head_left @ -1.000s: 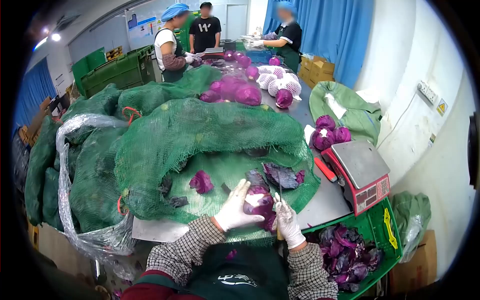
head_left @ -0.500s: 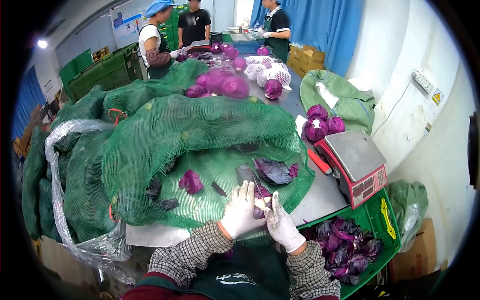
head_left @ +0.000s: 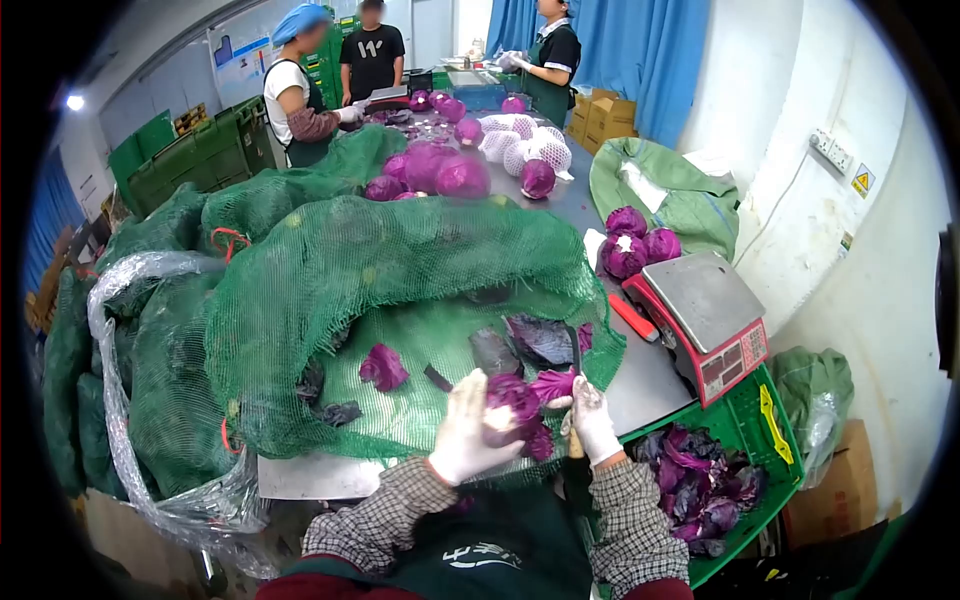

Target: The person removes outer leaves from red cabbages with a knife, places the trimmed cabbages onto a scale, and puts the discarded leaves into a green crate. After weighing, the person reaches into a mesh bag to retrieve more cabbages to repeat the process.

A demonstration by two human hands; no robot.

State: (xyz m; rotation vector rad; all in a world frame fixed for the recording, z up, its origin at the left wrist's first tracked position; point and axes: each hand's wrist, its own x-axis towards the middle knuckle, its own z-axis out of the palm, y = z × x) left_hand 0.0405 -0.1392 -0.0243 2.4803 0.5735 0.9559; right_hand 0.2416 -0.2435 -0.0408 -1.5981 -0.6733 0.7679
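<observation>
My left hand [head_left: 465,435], in a white glove, is closed around the side of a red cabbage [head_left: 512,402] with its pale cut base showing. My right hand [head_left: 594,418], also gloved, grips a knife [head_left: 575,444], whose light handle end pokes out below the fingers. Its thumb and fingers also pinch a purple outer leaf [head_left: 553,385] that stands away from the cabbage. Beneath both hands lies a green mesh sack [head_left: 430,400] with loose dark leaves [head_left: 542,340] and a purple leaf [head_left: 382,368] on it.
At right, a red scale [head_left: 705,320] stands beside an orange-handled tool [head_left: 633,318] and several cabbages [head_left: 625,256]. A green crate [head_left: 740,545] holds stripped leaves. Full mesh sacks [head_left: 170,370] crowd the left. Three people stand around the far table end.
The cabbage has been turned and lifted into clearer view in my left hand. My right hand has moved right, drawing a leaf outward from it.
</observation>
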